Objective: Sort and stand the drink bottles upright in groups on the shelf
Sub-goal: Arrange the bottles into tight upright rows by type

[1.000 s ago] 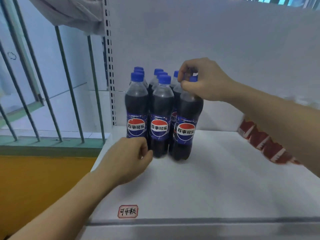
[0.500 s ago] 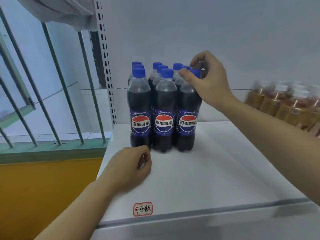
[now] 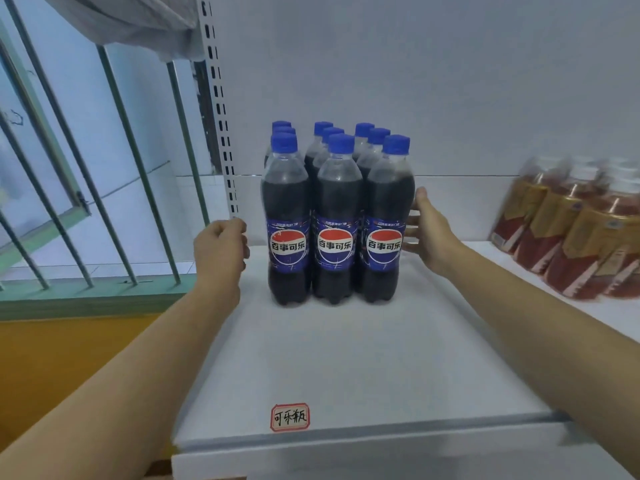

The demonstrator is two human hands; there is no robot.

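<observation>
— Blue-capped cola bottles (image 3: 337,216), nine of them, stand upright in a tight three-by-three block at the back left of the white shelf (image 3: 346,358). Where are the hands?

— One on each side. The left hand (image 3: 220,251) is loosely curled into a fist just beside the block's left face, holding nothing. The right hand (image 3: 427,233) is open, its fingers (image 3: 414,230) flat against the right-hand bottle.

— How would they handle?

— Full, so I'd judge them heavy and steady, but the smooth plastic could slip. Press low, around the labels, not the caps, or a bottle may tip.

— And the rest?

— Amber tea bottles (image 3: 575,230) sit grouped well apart on the right, too blurred for detail.
</observation>
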